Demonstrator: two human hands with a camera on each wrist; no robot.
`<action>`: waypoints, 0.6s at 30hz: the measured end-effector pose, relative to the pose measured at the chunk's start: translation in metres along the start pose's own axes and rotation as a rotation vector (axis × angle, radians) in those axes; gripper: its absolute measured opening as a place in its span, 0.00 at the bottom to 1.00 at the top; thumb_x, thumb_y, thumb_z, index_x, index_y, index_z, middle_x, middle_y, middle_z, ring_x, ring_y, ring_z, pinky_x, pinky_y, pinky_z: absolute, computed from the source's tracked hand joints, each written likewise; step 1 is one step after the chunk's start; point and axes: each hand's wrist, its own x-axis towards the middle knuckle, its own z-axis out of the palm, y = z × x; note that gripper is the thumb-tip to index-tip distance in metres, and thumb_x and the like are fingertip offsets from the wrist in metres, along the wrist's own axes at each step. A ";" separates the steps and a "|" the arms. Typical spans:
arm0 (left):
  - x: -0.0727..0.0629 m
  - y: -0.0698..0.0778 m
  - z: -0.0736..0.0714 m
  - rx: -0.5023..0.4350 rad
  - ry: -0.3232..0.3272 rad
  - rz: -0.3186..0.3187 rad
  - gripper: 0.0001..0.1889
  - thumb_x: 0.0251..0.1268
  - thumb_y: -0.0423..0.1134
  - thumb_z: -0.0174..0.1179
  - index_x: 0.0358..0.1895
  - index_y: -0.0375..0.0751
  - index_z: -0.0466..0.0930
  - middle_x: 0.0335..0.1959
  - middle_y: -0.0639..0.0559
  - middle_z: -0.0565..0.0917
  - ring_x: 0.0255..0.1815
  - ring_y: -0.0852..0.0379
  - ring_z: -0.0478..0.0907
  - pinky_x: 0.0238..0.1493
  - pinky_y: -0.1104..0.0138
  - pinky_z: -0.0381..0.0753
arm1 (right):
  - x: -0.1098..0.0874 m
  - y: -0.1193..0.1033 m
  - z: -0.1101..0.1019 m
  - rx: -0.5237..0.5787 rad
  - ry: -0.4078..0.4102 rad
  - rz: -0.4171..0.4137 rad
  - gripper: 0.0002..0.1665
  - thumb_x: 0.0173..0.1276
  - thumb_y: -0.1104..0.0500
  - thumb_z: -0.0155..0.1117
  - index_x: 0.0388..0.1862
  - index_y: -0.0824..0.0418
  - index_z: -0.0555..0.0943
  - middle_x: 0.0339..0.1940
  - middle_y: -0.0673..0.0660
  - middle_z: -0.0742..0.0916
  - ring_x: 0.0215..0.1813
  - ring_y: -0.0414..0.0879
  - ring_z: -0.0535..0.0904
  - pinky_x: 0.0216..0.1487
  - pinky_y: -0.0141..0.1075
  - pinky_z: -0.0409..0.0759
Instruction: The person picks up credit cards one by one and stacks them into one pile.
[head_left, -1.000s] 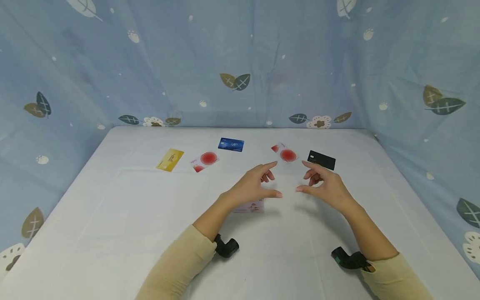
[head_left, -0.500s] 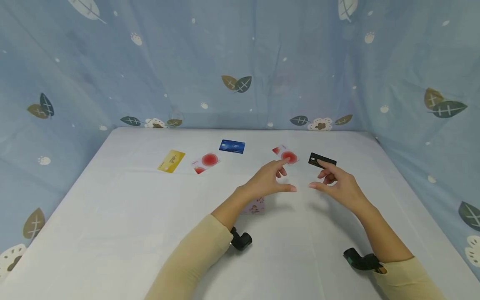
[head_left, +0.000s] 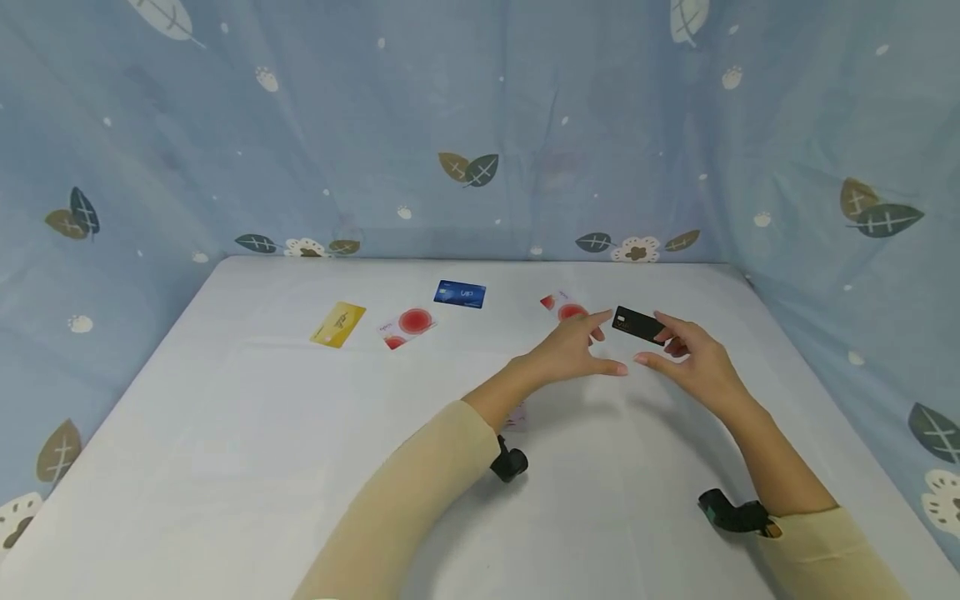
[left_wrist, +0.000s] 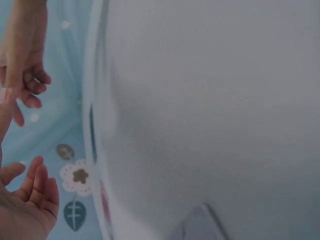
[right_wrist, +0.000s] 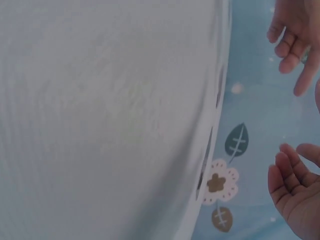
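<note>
In the head view my left hand (head_left: pixel 568 350) hovers over the table, its thumb and index finger spread apart and pointing right. My right hand (head_left: pixel 697 367) faces it, thumb and index finger also spread. Between the two thumb tips only a small gap shows, and neither hand holds anything. Just beyond the fingertips lies a black card (head_left: pixel 632 322), its right end overlapped by the right fingers. A white card with a red circle (head_left: pixel 558 303) is partly covered by the left hand. Beneath the left forearm, a pale pink card (head_left: pixel 517 418) is mostly hidden.
Further left on the white table (head_left: pixel 225 433) lie a blue card (head_left: pixel 460 294), another white card with a red circle (head_left: pixel 407 327) and a yellow card (head_left: pixel 338 324). A blue patterned curtain (head_left: pixel 360 117) rises behind the table. Black wrist cameras jut from both sleeves.
Both hands have moved to the right, the left one from near the middle toward the black card. The gap between the thumbs has narrowed. The cards lie where they were.
</note>
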 end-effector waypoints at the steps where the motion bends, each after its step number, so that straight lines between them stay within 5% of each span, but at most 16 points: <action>1: 0.004 0.001 0.001 0.019 -0.003 -0.007 0.49 0.51 0.59 0.67 0.74 0.46 0.53 0.55 0.48 0.75 0.51 0.55 0.74 0.47 0.71 0.75 | 0.000 0.002 -0.001 -0.003 0.004 0.001 0.42 0.58 0.52 0.71 0.66 0.69 0.67 0.43 0.64 0.80 0.40 0.52 0.74 0.39 0.28 0.70; 4: 0.013 0.003 0.003 0.098 -0.015 -0.025 0.49 0.52 0.61 0.65 0.74 0.48 0.52 0.56 0.48 0.73 0.51 0.57 0.72 0.51 0.68 0.75 | -0.002 0.008 -0.003 -0.012 0.015 0.013 0.42 0.59 0.51 0.70 0.67 0.68 0.67 0.44 0.65 0.80 0.40 0.53 0.75 0.39 0.29 0.70; 10: 0.028 -0.001 0.008 0.281 -0.025 -0.071 0.49 0.52 0.64 0.63 0.75 0.51 0.51 0.58 0.50 0.71 0.56 0.58 0.70 0.54 0.66 0.74 | -0.003 0.021 -0.007 -0.052 -0.024 0.062 0.43 0.61 0.48 0.68 0.69 0.68 0.64 0.47 0.67 0.78 0.43 0.57 0.75 0.41 0.48 0.74; 18: 0.045 -0.006 0.023 0.363 -0.042 -0.200 0.50 0.50 0.67 0.62 0.75 0.55 0.49 0.68 0.46 0.65 0.67 0.52 0.63 0.60 0.62 0.71 | 0.006 0.037 -0.013 -0.109 -0.199 0.142 0.50 0.62 0.42 0.64 0.71 0.70 0.57 0.52 0.73 0.74 0.48 0.63 0.72 0.43 0.55 0.76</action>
